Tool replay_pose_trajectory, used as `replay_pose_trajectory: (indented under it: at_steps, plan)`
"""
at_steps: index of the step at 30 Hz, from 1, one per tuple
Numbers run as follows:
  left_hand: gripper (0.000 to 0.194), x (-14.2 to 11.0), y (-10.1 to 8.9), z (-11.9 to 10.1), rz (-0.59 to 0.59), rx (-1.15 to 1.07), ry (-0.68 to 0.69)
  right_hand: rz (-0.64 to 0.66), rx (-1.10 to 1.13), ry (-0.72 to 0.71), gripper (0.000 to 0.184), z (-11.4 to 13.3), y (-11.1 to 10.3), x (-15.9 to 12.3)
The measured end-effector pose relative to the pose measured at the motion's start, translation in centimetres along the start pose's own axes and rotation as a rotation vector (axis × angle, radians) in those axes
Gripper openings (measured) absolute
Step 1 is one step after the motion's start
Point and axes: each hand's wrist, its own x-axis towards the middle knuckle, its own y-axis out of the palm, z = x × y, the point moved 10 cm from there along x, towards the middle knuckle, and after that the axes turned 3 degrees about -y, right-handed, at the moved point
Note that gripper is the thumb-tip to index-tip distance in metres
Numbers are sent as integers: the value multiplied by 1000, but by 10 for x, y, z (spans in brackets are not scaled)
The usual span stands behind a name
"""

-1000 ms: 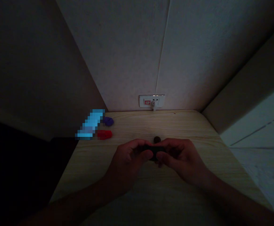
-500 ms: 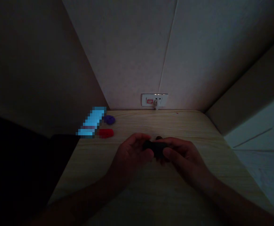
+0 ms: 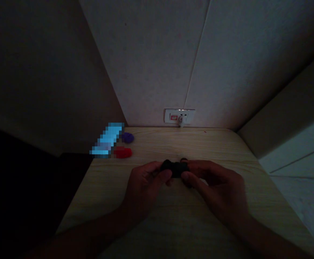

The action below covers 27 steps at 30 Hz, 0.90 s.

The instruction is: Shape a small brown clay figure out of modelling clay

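Note:
Over the middle of the wooden tabletop, a small black lumpy piece [image 3: 176, 169] lies lengthwise between both hands. My left hand [image 3: 145, 183] pinches its left end, the thumb in front and the fingers behind. My right hand [image 3: 218, 184] closes on the right end with the thumb at the near side. The poor light hides what kind of thing the piece is. Just behind its right end shows a small dark round thing [image 3: 184, 159], partly covered by my right fingers.
At the table's [image 3: 151, 144] back left is a bright blurred-out slab [image 3: 108, 140]. Beside it lie a purple round lump [image 3: 128, 137] and a red lump [image 3: 123, 153]. A wall socket [image 3: 179, 116] with a plug in it sits above the back edge.
My left hand has shifted slightly left and down along the black piece, which now looks longer and more level. My right hand has turned and spread a little to the right. The view has moved slightly.

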Motion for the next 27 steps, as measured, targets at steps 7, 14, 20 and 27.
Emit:
replay_pose_trajectory:
  at_steps: [7,14,20,27]
  plan:
    - [20,-4,-4,-5,-62,185,97,-24,-221,-170,27,22,-1,-6]
    - [27,-11,6,-14,-21,402,245,-37,-282,-151,35,16,0,-7]
    - [29,-19,14,-14,45,387,253,-10,-147,-8,29,6,2,-3]
    - [35,-13,14,-5,64,212,157,34,22,132,12,1,9,0]
